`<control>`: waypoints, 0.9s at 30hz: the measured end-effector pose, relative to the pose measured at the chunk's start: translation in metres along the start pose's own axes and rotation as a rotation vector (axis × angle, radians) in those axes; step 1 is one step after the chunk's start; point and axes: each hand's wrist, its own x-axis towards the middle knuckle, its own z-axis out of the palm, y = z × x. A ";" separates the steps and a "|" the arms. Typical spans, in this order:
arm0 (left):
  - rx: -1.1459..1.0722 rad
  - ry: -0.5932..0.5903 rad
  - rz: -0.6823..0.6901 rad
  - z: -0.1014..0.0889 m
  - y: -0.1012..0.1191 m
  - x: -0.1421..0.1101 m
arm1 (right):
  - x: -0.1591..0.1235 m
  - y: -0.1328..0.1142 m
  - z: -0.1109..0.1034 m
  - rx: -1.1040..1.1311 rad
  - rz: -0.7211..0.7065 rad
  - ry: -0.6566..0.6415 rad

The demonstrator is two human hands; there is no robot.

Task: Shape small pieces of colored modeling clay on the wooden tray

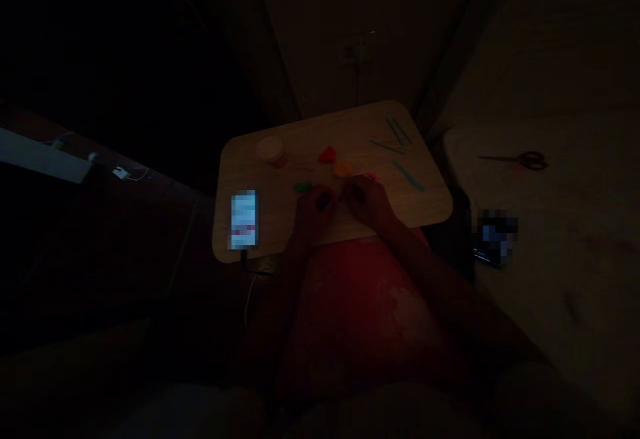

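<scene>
The scene is very dark. My left hand (315,213) and my right hand (367,202) rest at the front edge of a light wooden lap board (380,209), fingertips close together. Whether they hold anything small is hidden. Just beyond them lie an orange lump of modelling clay (343,169) and a pink lump (371,177). A red lump (327,155) sits further back, and a green lump (303,187) lies left of my left hand. Several thin teal sticks (397,133) and another teal stick (409,175) lie at the board's right.
A small pale cup (271,150) stands at the board's back left. A lit phone (244,219), its screen blurred, lies at the front left with a cable. Scissors (520,160) and a dark phone (493,242) lie on pale fabric (565,279) to the right.
</scene>
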 end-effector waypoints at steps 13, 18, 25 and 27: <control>0.230 -0.072 0.069 0.006 -0.002 0.001 | -0.001 0.000 0.002 -0.030 0.017 -0.066; 0.183 -0.048 0.076 0.006 -0.004 0.001 | -0.002 -0.001 0.002 -0.033 0.032 -0.072; 0.155 -0.043 0.045 0.005 -0.003 0.001 | -0.001 -0.001 0.000 -0.041 0.051 -0.103; 0.153 -0.046 0.053 0.004 -0.003 0.001 | -0.001 -0.001 -0.001 -0.038 0.055 -0.113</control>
